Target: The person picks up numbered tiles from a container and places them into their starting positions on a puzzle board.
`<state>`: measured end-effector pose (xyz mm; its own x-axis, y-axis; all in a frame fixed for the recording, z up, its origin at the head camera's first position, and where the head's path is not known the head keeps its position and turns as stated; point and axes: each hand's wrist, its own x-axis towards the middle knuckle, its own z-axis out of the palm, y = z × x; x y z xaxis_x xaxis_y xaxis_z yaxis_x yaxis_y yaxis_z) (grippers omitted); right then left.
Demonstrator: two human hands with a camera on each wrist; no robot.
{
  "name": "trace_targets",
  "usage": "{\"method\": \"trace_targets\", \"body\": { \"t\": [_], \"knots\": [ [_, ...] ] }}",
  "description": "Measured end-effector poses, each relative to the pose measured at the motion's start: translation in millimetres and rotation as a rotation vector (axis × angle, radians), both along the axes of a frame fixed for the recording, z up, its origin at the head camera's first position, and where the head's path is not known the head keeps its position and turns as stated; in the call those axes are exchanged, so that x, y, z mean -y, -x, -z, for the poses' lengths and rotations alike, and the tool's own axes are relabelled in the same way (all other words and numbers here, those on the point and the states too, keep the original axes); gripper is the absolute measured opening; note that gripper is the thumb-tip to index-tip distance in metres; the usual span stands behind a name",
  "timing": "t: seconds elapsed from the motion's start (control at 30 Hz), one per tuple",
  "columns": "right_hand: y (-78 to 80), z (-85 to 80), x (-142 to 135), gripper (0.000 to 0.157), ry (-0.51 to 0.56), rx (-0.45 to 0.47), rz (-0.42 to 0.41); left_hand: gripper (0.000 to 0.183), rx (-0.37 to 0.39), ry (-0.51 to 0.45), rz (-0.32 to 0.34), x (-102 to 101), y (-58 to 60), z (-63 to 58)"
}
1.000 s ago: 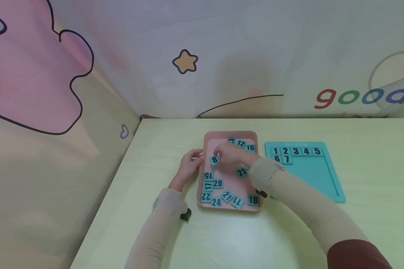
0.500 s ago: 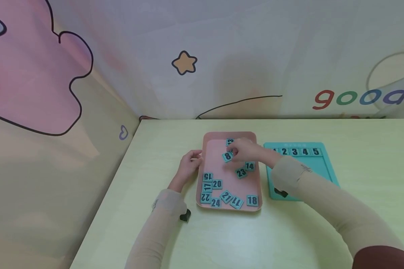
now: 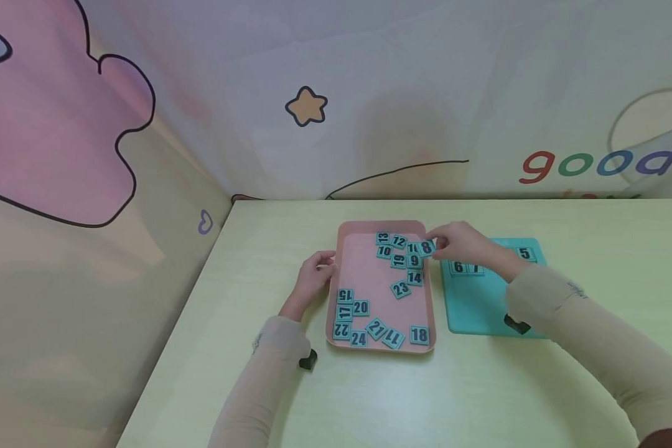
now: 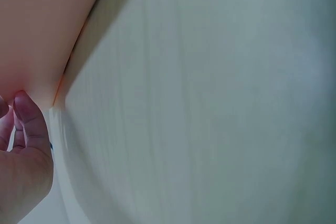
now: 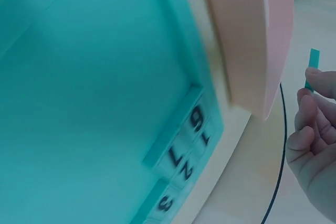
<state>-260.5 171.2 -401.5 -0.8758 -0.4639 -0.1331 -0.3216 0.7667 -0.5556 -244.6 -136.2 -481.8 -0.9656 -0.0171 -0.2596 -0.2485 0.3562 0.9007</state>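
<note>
My right hand (image 3: 463,242) pinches a small teal number tile marked 8 (image 3: 426,248) between thumb and fingers, over the right rim of the pink tray (image 3: 364,264). In the right wrist view the tile (image 5: 314,57) appears edge-on, held clear of the tray wall. My left hand (image 3: 313,275) rests against the tray's left side, its fingers loosely bent and touching the wall; the left wrist view shows the thumb (image 4: 29,116) at that wall. Right of the tray lies a teal number board (image 3: 476,305). Tiles 6 (image 5: 197,118) and 7 (image 5: 175,157) sit in its second row, below the first row.
Several loose tiles lie in the tray, among them 23 (image 3: 400,289), 20 (image 3: 361,307) and 18 (image 3: 419,335), turned various ways. The pale table (image 3: 369,398) meets a printed backdrop (image 3: 381,112) behind. My right forearm covers part of the board.
My right hand has carried tile 8 from the tray's left part rightward to its right rim, uncovering tiles such as 10, 19 and 9. The left hand has stayed at the tray's side.
</note>
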Motion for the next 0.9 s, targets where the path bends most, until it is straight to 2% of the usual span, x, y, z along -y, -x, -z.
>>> {"method": "trace_targets", "body": {
  "t": [0.23, 0.47, 0.9],
  "knots": [
    [-4.0, 8.9, -32.8, 0.042, -0.040, 0.003, 0.046, 0.033, 0.006, -0.003, 0.000, -0.3, -0.2, -1.2],
    [-8.7, 18.3, -57.9, 0.042, -0.033, -0.004, 0.086, 0.033, 0.018, 0.005, -0.005, -0.4, 0.1, -0.7],
    [-14.6, 37.4, -89.5, 0.040, -0.065, -0.008, 0.096, 0.033, 0.006, 0.003, -0.002, -0.7, -1.5, -2.5]
  ]
}}
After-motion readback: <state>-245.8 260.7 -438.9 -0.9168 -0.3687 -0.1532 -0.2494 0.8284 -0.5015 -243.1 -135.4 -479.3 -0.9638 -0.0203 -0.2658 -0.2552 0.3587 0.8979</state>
